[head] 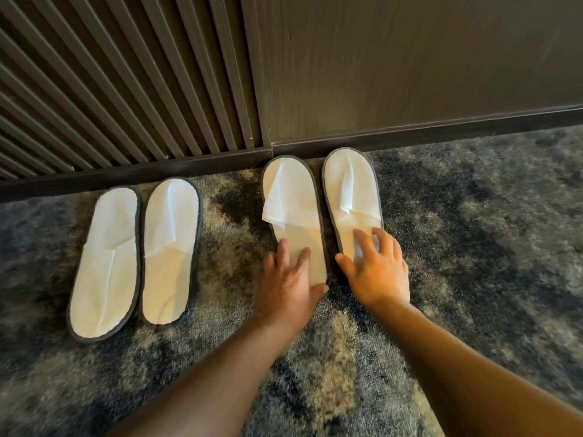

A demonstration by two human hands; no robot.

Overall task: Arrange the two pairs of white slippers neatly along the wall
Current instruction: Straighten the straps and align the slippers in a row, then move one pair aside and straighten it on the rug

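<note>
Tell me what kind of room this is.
Probably a hotel room: flat white disposable slippers in two pairs, patterned carpet, and dark slatted wall panelling above a skirting board.

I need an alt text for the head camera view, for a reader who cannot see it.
Two hands press flat on the heels of the right pair of white slippers: left hand on one, right hand on the other. The left pair lies untouched on patterned carpet, toes toward the baseboard.

Mottled blue-grey carpet [473, 247]; dark baseboard [441, 129] along far wall; slatted panel [110, 89] left, flat wood-grain panel [410, 58] right.
</note>
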